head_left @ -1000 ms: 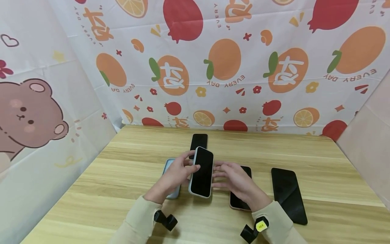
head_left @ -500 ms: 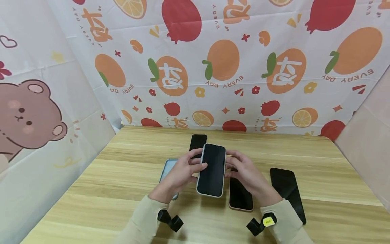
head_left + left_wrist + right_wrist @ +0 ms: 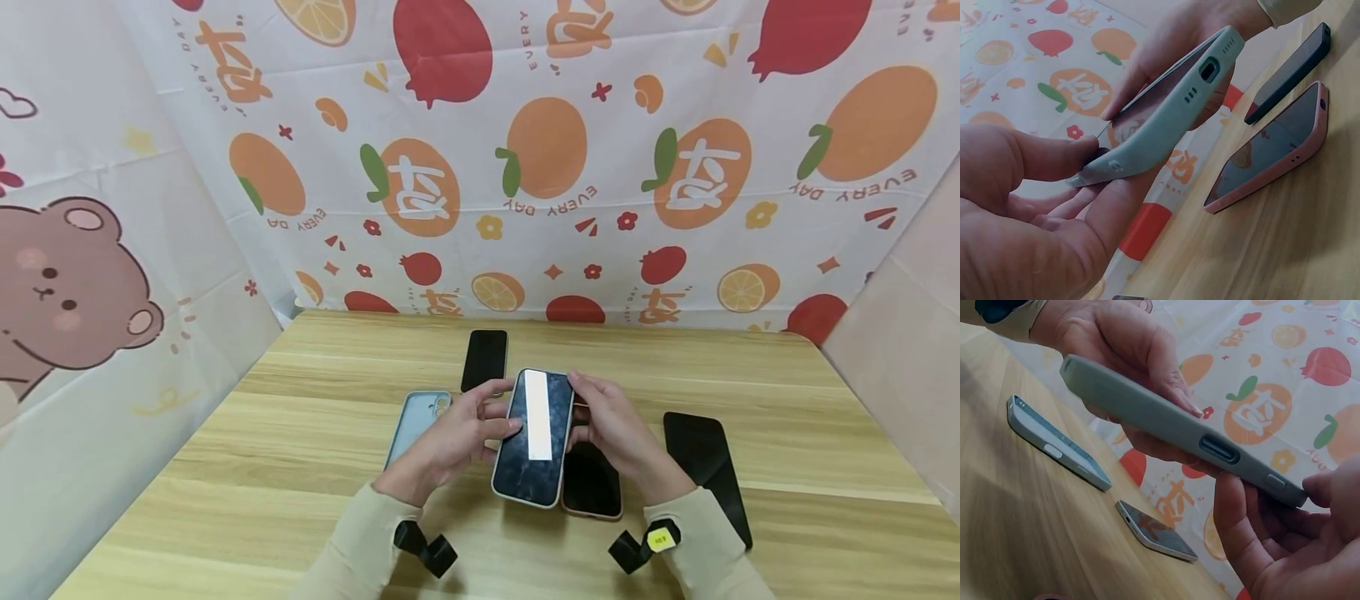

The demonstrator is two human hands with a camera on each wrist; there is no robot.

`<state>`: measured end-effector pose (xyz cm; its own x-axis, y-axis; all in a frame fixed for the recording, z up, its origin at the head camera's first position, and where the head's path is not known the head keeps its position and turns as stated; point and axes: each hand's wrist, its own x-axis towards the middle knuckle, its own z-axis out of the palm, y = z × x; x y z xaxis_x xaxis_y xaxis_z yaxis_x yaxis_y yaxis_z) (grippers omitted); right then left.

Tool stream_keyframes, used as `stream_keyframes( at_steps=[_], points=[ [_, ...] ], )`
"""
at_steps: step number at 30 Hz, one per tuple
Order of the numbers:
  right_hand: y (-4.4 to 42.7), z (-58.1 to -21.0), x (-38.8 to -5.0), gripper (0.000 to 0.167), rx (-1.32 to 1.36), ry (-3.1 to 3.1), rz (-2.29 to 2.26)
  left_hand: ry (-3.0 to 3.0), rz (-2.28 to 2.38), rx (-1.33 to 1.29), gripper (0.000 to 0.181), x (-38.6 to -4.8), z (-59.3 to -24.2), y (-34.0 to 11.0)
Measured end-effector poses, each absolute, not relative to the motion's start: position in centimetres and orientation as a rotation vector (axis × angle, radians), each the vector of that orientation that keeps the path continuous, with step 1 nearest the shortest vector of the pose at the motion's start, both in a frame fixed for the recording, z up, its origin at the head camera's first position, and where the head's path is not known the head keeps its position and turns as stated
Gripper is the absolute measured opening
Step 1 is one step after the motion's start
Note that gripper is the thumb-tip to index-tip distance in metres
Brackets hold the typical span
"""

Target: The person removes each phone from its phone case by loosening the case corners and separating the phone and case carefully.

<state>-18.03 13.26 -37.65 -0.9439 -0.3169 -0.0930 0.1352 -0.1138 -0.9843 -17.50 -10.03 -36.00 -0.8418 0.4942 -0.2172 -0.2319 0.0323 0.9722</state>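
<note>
A phone in a pale blue-green case (image 3: pixel 507 483) is held above the table between both hands, its screen lit and crossed by a white strip. My left hand (image 3: pixel 467 433) grips its left side, thumb on the screen edge and fingers beneath. At the upper right corner, my right hand (image 3: pixel 621 429) pinches it. The left wrist view shows the case's end with its port opening (image 3: pixel 1209 70); a long side cutout (image 3: pixel 1219 450) faces the right wrist camera. Below the right hand lies a phone in a pink case (image 3: pixel 1272 150). Left of my left hand is a light blue phone case (image 3: pixel 411 421).
A dark phone (image 3: pixel 484 358) lies further back on the wooden table (image 3: pixel 300 467). Toward the right lies a larger black phone (image 3: pixel 705 467), partly covered by the right sleeve. A fruit-printed cloth (image 3: pixel 480 167) hangs behind the table.
The held phone has moved right from its earlier place, and its dark screen has lit up. The right hand, loosely spread beside it before, now pinches its corner.
</note>
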Motion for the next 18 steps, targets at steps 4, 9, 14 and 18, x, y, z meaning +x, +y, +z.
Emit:
stream_keyframes(
  at_steps=[4,9,14,18],
  points=[
    [13.2,-37.7,-18.0,0.051,-0.183,1.883,-2.145,1.804,1.83,0.274,0.061,-17.4,-36.1,-9.9],
    [12.9,-37.8,-17.9,0.051,-0.185,1.878,-2.196,1.816,1.834,0.306,0.062,-17.3,-36.0,-9.9],
    [12.4,-38.0,-17.7,0.046,-0.075,1.804,-2.273,1.832,1.854,0.293,0.062,-17.3,-36.1,-9.8],
    [12.0,-38.2,-17.7,0.039,-0.024,1.639,-2.361,1.851,1.847,0.31,0.063,-17.4,-36.3,-9.6]
  ],
)
